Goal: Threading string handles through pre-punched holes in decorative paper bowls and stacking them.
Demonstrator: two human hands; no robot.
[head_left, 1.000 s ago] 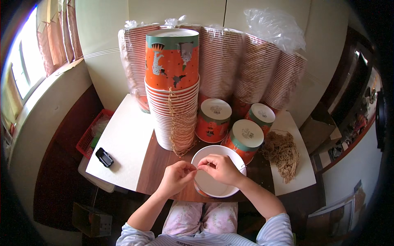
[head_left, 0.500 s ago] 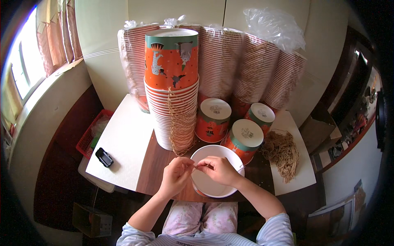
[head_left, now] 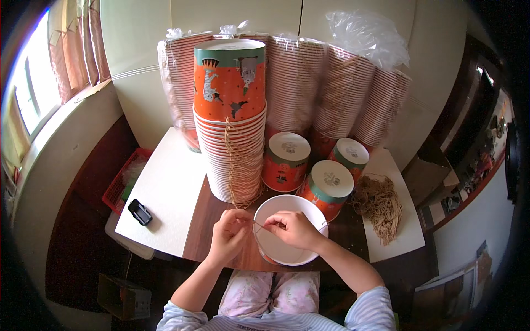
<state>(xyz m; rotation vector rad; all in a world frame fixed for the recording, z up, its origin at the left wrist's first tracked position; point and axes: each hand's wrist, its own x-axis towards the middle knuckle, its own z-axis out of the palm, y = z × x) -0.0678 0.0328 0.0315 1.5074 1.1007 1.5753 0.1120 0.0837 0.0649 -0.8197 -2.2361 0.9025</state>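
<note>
An open paper bucket (head_left: 290, 254), white inside, stands at the near edge of the table in front of me. At its left rim a short piece of thin string (head_left: 258, 224) spans the gap between my fingertips. My right hand (head_left: 293, 229) reaches over the bucket's mouth, thumb and fingers pinched on the string. Just left of the rim, my left hand (head_left: 229, 234) is closed, its fingertips at the string's other end. Some string also shows at the bucket's right rim.
A tall stack of nested paper buckets (head_left: 229, 149) with string loops hanging down its side stands behind my left hand. Upturned buckets (head_left: 333, 179) sit behind the open one. String lies in a tangled heap (head_left: 381, 209) at right; a black plastic holder (head_left: 140, 212) lies left. Bagged stacks (head_left: 295, 83) line the back.
My left hand has moved slightly left, away from my right hand, and the string now shows between them. The bucket has shifted a little to the left.
</note>
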